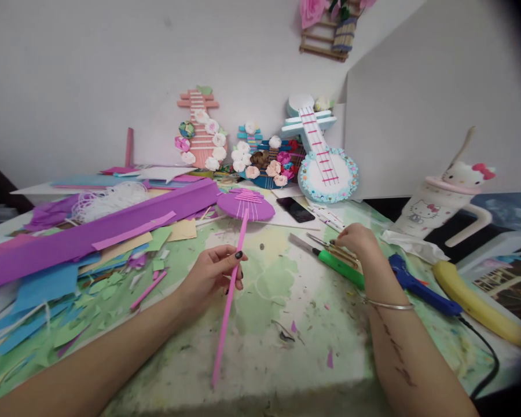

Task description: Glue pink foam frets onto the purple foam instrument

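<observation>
Currently left hand (212,272) pinches the pink foam strip (229,301) near its upper third, below the purple disc (246,205); strip appears light, floppy, best held mid-length. Right hand (356,240) closes on scissors (330,246)

Layout: a long strip (229,292) lies on the table (264,353) between the left hand (212,275) and right hand (356,240), a phone (296,209) behind them, foam sheets (91,231) at left, a glue gun (417,285) and mug (443,202) at right.
</observation>
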A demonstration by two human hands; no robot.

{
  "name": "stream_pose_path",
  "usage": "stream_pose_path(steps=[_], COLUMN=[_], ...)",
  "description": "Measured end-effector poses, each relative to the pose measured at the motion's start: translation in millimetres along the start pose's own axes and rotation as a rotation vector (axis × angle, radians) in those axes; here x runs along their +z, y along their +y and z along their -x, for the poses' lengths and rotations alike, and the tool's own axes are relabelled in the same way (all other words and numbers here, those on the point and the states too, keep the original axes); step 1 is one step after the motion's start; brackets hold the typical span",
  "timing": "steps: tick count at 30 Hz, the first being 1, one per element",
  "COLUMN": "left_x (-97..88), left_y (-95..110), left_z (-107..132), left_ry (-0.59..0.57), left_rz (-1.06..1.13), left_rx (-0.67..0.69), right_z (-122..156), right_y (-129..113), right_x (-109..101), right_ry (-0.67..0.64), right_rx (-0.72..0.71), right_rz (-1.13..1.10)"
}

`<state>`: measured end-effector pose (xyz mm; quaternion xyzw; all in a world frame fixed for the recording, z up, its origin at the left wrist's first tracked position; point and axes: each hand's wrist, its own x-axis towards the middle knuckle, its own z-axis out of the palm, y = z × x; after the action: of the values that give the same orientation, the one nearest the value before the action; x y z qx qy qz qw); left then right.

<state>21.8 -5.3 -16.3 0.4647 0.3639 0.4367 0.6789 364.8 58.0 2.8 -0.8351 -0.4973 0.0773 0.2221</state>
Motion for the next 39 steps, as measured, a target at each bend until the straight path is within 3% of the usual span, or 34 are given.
stream_pose_path(steps=[6, 15, 24, 33, 39], left_x=[0.3, -5.9, -14.2, -18.3, -18.6], left_y=[2.2, 3.0, 3.0, 3.0, 7.0], left_z=[-3.0, -6.7, -11.7, -15.5, -14.6], left_ry=[0.047, 0.074, 0.136, 0.164, 0.179], left_rz=[0.008, 0.029, 0.004, 0.052, -0.019], left_rx=[0.011, 0.046, 0.078, 0.044, 0.001], right_z=[-6.3, -10.7, -8.7, -5.0, -2.4], right_y=[10.5, 7.5, 11.0, 9.8, 6.8], right_x=[6.1, 3.2, -0.2, 1.2, 2.6], right_ry=[-0.238, -0.36, -0.518, -0.497, -0.385], right_rx=[-0.01, -0.147, -0.201, -0.258, -0.27], right_rz=[0.229, 0.352, 0.303, 0.298, 0.322])
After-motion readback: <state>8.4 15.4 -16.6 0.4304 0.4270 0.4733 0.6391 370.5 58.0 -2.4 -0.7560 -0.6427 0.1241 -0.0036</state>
